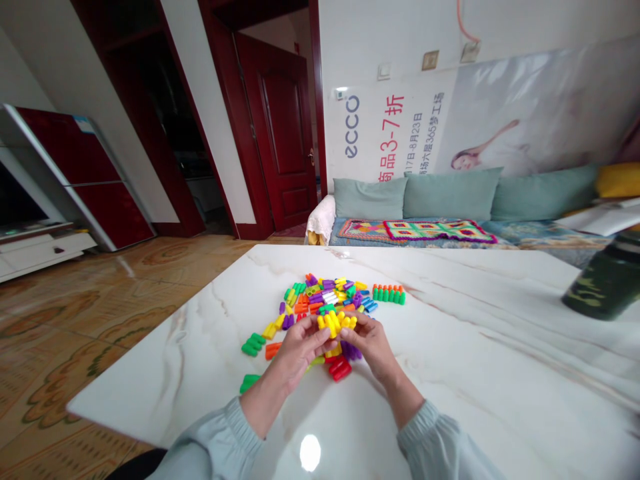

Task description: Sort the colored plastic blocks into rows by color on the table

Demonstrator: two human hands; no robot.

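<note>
Yellow plastic building pieces [336, 323] with rounded pegs are held up between my two hands, a little above the table. My left hand [303, 347] is closed on their left side, thumb in front. From the right, my right hand [370, 341] pinches the same yellow pieces. I cannot tell whether they are one piece or several joined. Just below lies a red piece [340, 369], with a purple piece [352, 351] beside my right fingers. Green pieces [253, 345] and an orange piece [273, 351] lie left of my left hand.
A pile of mixed-colour pieces [325, 295] spreads behind my hands on the white marbled table [480, 347]. An orange and green row [389, 295] lies to its right. At the right edge stands a camouflage-patterned bottle [603, 283]. Beyond the table is a cushioned sofa [450, 193].
</note>
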